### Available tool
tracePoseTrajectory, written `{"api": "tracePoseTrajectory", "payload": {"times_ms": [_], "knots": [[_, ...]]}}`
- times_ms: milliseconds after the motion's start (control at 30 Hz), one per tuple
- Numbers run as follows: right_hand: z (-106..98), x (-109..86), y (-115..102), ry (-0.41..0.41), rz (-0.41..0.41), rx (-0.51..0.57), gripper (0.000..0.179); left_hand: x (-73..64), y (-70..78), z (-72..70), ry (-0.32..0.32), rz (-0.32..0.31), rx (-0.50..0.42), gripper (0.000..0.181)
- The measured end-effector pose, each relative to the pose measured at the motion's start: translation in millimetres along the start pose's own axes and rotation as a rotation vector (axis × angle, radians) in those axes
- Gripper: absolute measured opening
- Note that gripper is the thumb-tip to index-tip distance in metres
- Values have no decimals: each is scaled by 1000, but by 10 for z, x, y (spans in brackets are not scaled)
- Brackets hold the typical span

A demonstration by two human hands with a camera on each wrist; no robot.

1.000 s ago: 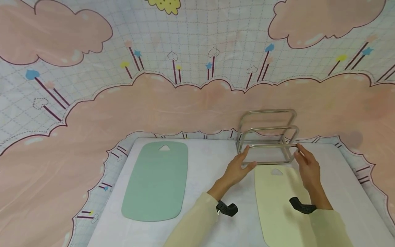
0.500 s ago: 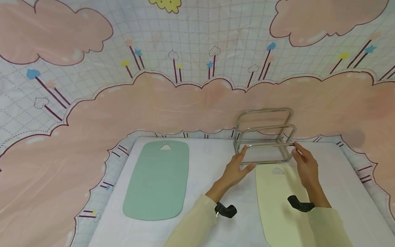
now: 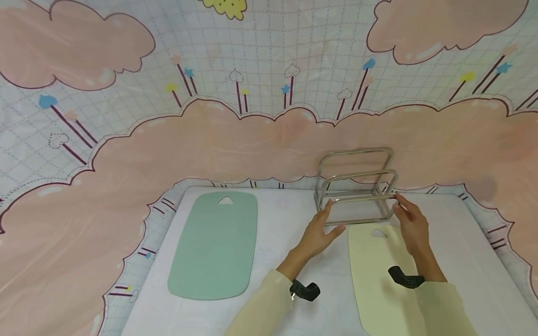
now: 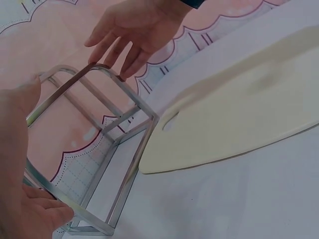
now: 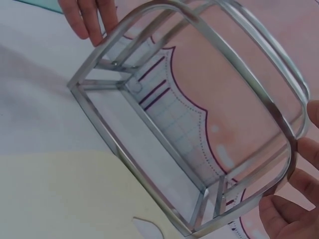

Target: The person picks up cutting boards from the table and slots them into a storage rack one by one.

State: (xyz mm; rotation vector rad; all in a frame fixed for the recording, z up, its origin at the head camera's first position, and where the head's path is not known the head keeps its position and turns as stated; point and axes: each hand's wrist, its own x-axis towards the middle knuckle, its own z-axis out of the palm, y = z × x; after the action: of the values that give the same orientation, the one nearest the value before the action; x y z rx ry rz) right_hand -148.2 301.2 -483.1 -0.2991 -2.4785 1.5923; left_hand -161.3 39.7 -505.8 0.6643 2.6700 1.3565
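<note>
Metal rack (image 3: 361, 199) is seen, in the head view, standing near the far edge of the white tabletop (image 3: 294, 210), its long axis running from side to side. Its left end is touched by the left-hand grip (image 3: 315, 235), spread wide with the thumb apart, and its right end by the right-hand grip (image 3: 414, 231); neither is nearer. The cream board (image 3: 374, 275) is laid just in front, the green board (image 3: 213, 247) well apart to the left.

In the left wrist view, the front loop is spanned between both grips, its top being touched by loose right fingertips.

In the right wrist view, the loop's right curve is met by fingers and thumb; how firmly cannot be told. Whether rack and cream board touch cannot be told either.
</note>
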Motion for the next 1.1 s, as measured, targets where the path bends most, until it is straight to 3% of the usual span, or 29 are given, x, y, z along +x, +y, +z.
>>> {"api": "tracePoseTrajectory", "payload": {"times_ms": [1100], "knots": [[228, -68, -96, -28, -17, 14, 54, -219, -95, -122, 43, -30, -5, 79]]}}
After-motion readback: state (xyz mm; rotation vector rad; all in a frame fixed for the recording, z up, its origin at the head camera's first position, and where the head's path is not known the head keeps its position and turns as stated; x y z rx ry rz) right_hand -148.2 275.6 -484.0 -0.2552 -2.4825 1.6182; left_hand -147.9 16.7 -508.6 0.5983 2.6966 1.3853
